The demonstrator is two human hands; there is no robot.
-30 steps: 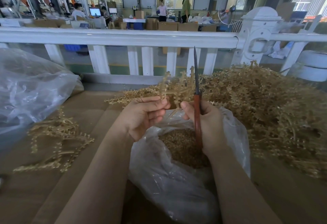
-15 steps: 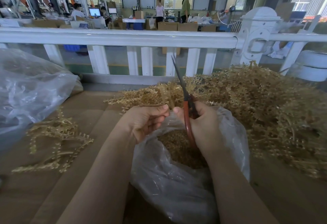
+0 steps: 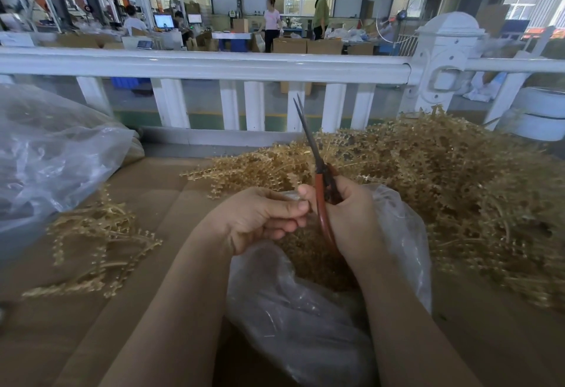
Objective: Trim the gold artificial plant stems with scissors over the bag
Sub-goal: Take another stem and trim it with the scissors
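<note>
Red-handled steel scissors (image 3: 321, 191), gripped by the right hand (image 3: 351, 218), rise above the clear plastic bag (image 3: 305, 319); the left hand (image 3: 260, 218) is curled, contents hidden.

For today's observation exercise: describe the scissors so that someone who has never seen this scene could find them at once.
Start at the clear plastic bag in the middle of the brown table. Above its mouth, the right hand holds the scissors. Their reddish-orange handles and dark blades pointing up toward the white railing set them apart from the gold stems.
</note>
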